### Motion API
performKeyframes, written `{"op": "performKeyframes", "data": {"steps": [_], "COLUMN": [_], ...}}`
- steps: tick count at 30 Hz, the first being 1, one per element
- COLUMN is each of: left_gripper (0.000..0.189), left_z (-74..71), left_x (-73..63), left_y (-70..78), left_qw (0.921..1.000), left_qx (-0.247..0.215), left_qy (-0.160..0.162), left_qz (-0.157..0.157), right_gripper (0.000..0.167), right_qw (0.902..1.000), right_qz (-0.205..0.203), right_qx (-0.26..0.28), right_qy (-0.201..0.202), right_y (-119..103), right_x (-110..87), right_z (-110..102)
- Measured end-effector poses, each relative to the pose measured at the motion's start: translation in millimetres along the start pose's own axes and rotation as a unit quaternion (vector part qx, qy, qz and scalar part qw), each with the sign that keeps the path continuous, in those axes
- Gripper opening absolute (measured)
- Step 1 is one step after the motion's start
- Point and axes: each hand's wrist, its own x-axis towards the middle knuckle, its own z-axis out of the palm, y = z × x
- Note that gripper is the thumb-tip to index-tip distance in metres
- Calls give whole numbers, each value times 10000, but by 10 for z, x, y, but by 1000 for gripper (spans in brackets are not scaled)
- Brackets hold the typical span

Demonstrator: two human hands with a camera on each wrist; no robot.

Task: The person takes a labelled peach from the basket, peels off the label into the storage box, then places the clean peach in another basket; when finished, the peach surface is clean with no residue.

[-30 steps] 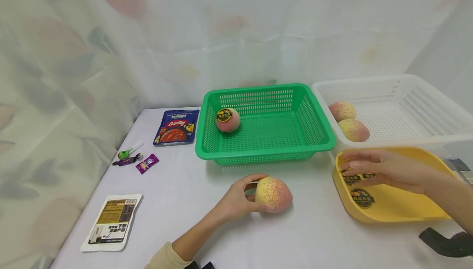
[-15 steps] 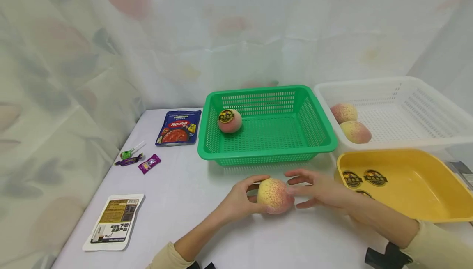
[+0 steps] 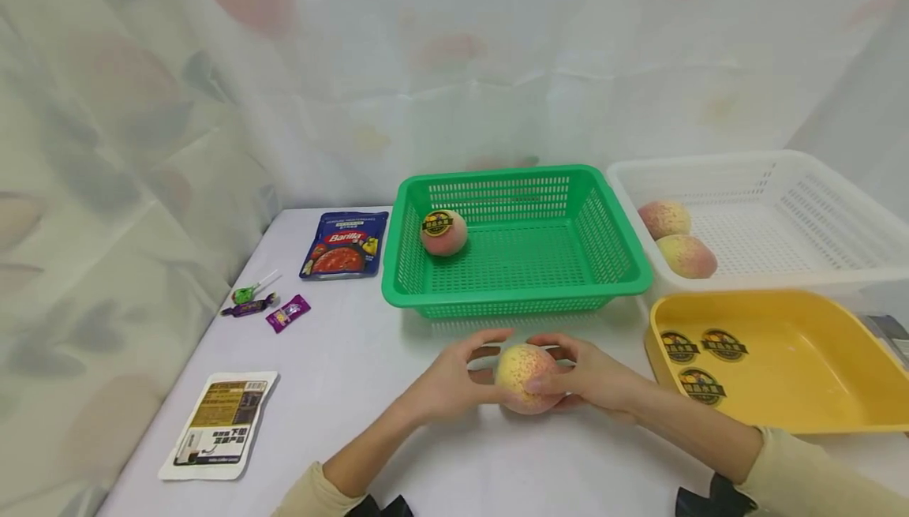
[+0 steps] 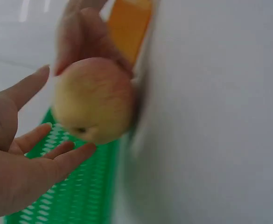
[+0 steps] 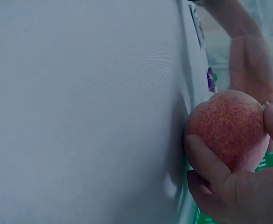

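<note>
A yellow-pink peach [image 3: 524, 375] rests on the white table in front of the green basket [image 3: 518, 296]. My right hand [image 3: 592, 375] grips it from the right; in the right wrist view, thumb and fingers curl round the red side of the peach [image 5: 227, 128]. My left hand [image 3: 454, 375] is on its left with fingers spread. In the left wrist view the left hand [image 4: 26, 149] is loosely open, a fingertip right at the peach's lower edge. Another peach [image 3: 444, 241], bearing a black-and-gold sticker [image 3: 436, 223], lies in the green basket.
Two peaches [image 3: 686, 256] lie in the white basket [image 3: 802, 276] at the back right. A yellow tub [image 3: 795, 367] at right holds several black-and-gold stickers [image 3: 724, 345]. Further left lie a sauce pouch [image 3: 344, 245], a white-edged packet [image 3: 218, 426], a lollipop [image 3: 245, 294] and wrapped sweets [image 3: 288, 313].
My right hand has come left from over the yellow tub and taken hold of the peach. The left hand's fingers have loosened from it and spread.
</note>
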Motion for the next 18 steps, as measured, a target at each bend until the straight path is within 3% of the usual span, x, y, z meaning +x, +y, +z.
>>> {"op": "performKeyframes", "data": {"steps": [5,7,10,13,18], "left_gripper": [57,52,46,46,53], "left_z": [-276,-400,-605,-831,-1089], "left_x": [-143,-207,-262,-266,-207], "left_y": [340,446,526,492,306], "left_qw": [9958,9904,9804,9704,9591], "left_qx": [-362,-475,-586,-645,-520], "left_qy": [349,685,1352,2018,2766], "left_qz": [764,1107,1310,1157,294], "right_gripper": [74,74,74,73,73], "right_qw": [10000,10000,9999,9998,9998], "right_qz": [-46,-81,-124,-151,-175], "right_qx": [-28,-41,-67,-86,-104], "right_qy": [2,-2,-14,0,63], "right_y": [8,5,1,9,25], "right_x": [-3,-8,-17,-21,-28], "right_z": [13,18,17,15,33]}}
